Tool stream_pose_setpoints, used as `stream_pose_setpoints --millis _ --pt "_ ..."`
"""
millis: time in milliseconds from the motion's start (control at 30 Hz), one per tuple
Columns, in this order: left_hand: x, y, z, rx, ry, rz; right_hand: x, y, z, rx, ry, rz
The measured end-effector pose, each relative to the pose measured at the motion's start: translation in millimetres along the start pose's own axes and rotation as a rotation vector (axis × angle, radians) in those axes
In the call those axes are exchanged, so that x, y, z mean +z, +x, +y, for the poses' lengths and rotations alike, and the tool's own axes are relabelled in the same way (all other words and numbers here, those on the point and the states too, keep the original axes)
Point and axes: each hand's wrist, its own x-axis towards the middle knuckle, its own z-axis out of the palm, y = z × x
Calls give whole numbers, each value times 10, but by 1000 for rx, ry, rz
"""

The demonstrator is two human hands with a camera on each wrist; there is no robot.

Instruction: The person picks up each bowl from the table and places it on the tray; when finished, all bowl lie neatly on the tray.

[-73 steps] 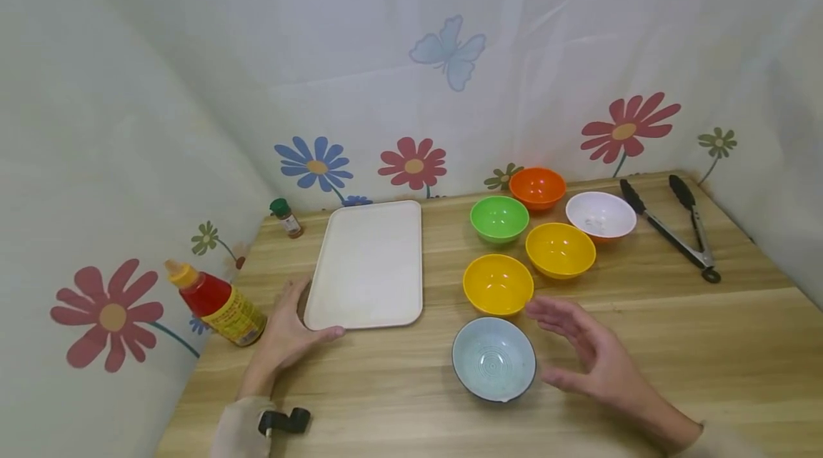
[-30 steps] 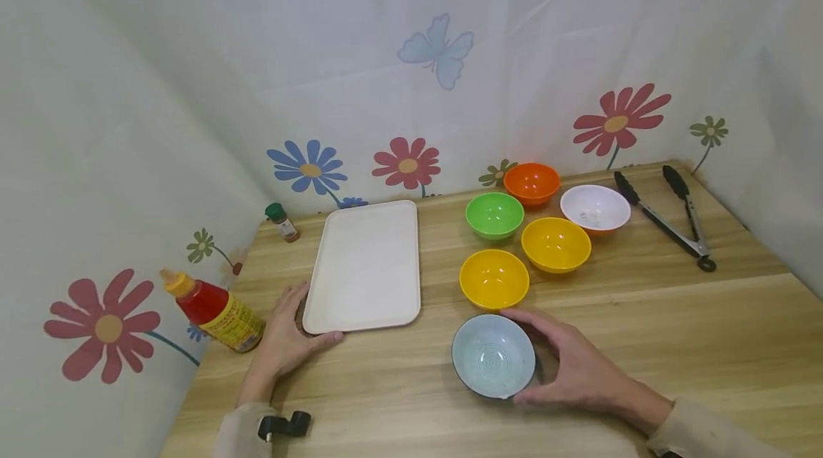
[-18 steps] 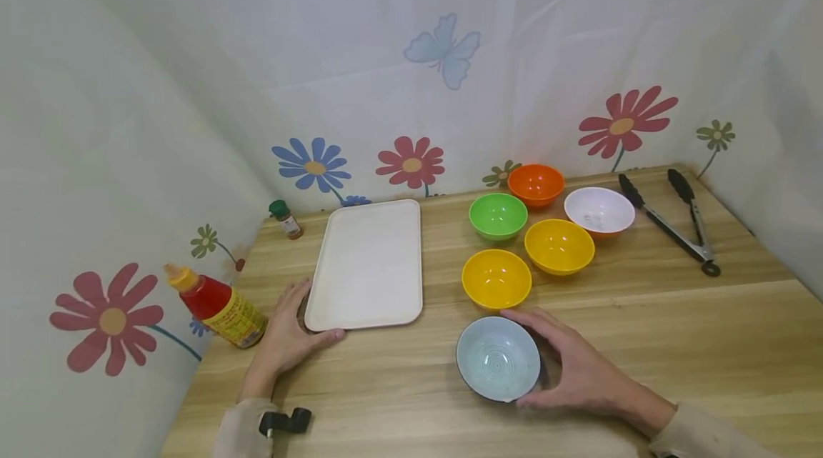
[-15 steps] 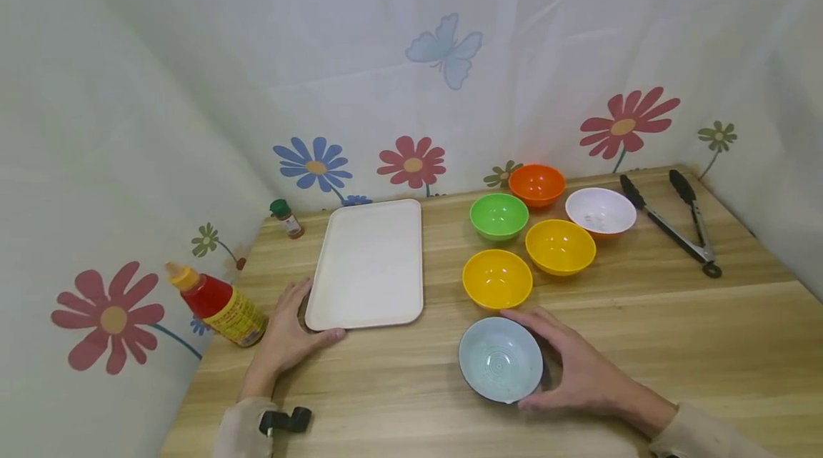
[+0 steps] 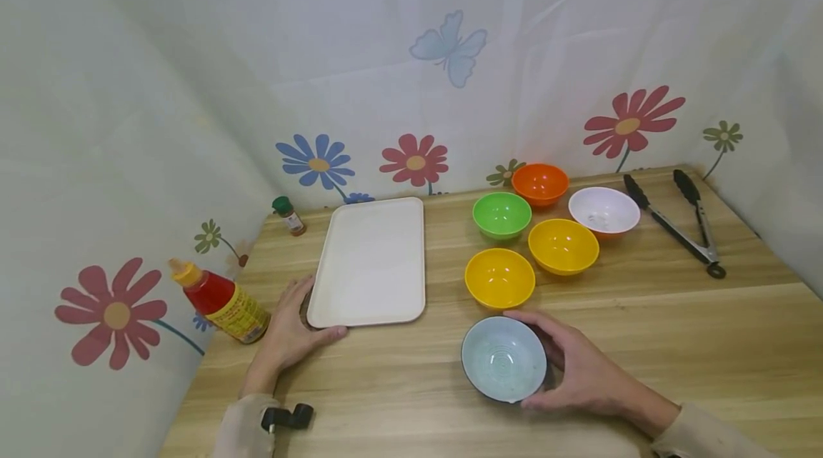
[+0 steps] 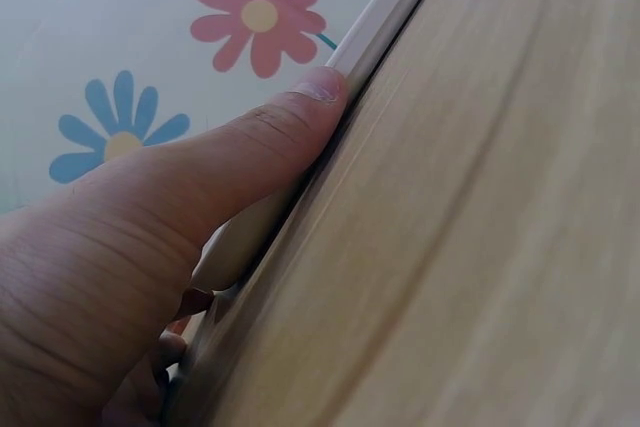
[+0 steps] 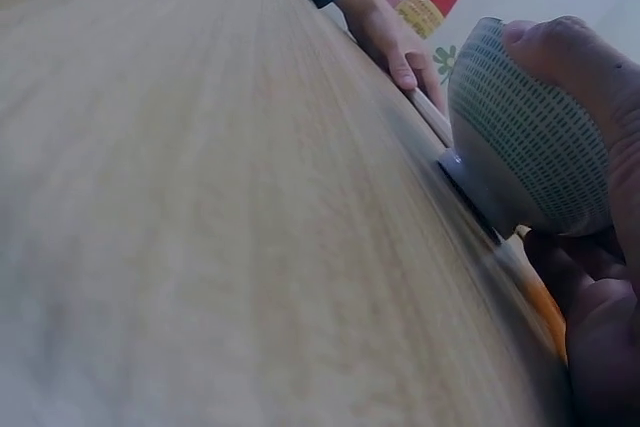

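The right hand (image 5: 579,374) grips the pale blue bowl (image 5: 504,358) from its right, fingers (image 5: 539,321) curved round the far side, thumb (image 5: 544,399) on the near side. The right forearm (image 5: 645,405) slants away rightward and nearer. Well left of the bowl, the left hand (image 5: 287,336) is spread, its thumb (image 5: 331,335) stretched bowlward.

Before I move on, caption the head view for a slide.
Left hand touching the white tray, right hand gripping the pale blue bowl.
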Motion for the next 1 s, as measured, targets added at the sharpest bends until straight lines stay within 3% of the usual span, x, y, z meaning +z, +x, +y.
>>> stream_pose_setpoints --millis 300,500,867,1000 --pt "-18 -15 -12 3 -3 1 44 30 -83 -49 71 3" --pt "-22 -17 0 -1 4 -14 74 153 -266 -45 125 37" --pt "-22 -11 -8 8 6 -7 -71 751 -580 -210 123 109" --pt "-10 -15 -10 5 1 -9 -96 983 -661 -205 111 136"
